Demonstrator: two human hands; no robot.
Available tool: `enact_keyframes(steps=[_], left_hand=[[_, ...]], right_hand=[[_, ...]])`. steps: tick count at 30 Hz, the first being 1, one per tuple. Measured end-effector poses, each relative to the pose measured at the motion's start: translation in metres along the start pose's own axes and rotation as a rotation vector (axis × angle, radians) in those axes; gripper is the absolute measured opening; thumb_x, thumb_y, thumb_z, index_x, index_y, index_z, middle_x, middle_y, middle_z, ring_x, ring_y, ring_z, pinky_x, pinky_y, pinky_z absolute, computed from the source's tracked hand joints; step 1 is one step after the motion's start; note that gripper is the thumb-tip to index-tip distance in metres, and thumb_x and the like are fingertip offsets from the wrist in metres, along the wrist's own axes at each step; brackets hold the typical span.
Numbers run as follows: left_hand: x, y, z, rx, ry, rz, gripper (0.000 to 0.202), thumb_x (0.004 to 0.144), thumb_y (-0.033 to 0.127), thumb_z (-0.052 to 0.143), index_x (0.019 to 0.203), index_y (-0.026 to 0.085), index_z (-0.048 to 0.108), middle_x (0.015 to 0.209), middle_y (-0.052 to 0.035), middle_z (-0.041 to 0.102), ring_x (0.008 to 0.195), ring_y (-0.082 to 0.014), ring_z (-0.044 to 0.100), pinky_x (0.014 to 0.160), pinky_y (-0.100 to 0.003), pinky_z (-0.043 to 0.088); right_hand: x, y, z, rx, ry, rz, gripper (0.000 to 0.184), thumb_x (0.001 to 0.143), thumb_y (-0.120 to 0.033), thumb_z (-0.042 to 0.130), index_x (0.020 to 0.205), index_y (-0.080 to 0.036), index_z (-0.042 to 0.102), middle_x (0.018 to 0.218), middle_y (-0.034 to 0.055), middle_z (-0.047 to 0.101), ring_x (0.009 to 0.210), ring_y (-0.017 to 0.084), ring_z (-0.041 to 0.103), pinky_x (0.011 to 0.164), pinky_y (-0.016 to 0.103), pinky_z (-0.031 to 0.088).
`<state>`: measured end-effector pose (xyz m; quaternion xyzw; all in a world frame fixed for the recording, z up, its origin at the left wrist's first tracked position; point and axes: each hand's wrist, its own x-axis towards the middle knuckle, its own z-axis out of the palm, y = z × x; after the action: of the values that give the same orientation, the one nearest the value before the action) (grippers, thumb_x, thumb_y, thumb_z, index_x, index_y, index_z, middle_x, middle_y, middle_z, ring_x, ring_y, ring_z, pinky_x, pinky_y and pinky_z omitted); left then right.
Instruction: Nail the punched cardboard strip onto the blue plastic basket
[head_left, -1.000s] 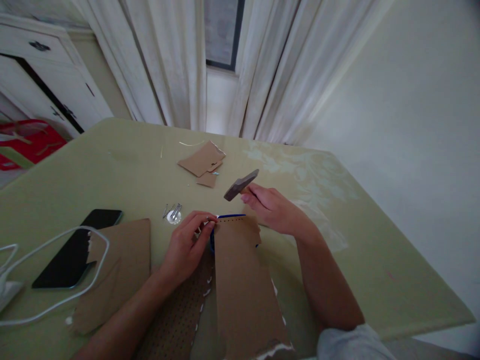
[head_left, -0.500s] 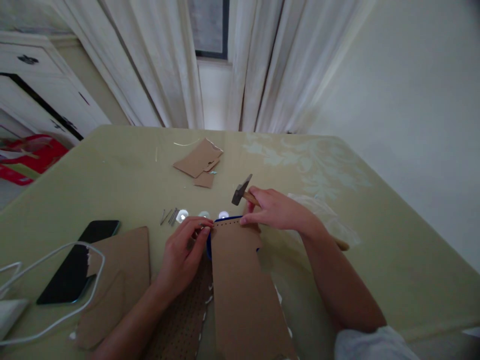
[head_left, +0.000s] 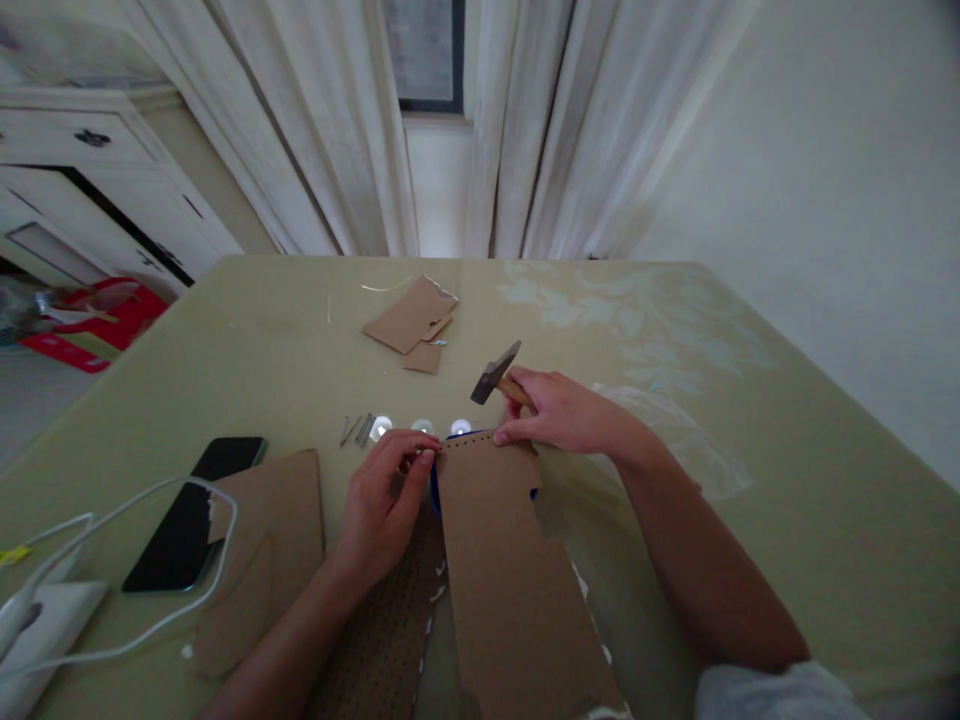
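A pale-green table (head_left: 750, 480), a long cardboard strip (head_left: 502, 560) pointing toward its near edge.
The right hand (head_left: 566, 412) closes its fingers around a hammer (head_left: 493, 377) by the strip's dotted far end; the left hand (head_left: 390, 497) pinches a thin piece (head_left: 421, 448), mostly hidden, at its left corner. Nails (head_left: 366, 430) lie nearby.

A dark phone (head_left: 176, 540) and white cable (head_left: 112, 653) lie left of the left hand (head_left: 384, 508). Well beyond it hang long pale curtains (head_left: 330, 120).
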<state>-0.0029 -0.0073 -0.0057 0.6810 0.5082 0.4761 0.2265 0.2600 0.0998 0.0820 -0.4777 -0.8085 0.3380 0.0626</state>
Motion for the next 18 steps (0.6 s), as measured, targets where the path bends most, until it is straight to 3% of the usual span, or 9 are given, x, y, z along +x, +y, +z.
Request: enact_keyframes(steps=[18], left_hand=[[0.0012,0.0054,-0.0006,0.06,-0.009,0.024,0.017,0.11,0.021,0.057,0.106,0.023,0.073,0.11,-0.0072,0.077,0.104,-0.021,0.074,0.09,-0.034,0.061]], right_hand=[[0.0016,-0.0044,0.0037,-0.044,-0.02,-0.013,0.038,0.088,-0.039,0.088,0.084,-0.024,0.053,0.088,0.0001,0.067,0.079,0.02,0.058,0.072,0.032,0.038]])
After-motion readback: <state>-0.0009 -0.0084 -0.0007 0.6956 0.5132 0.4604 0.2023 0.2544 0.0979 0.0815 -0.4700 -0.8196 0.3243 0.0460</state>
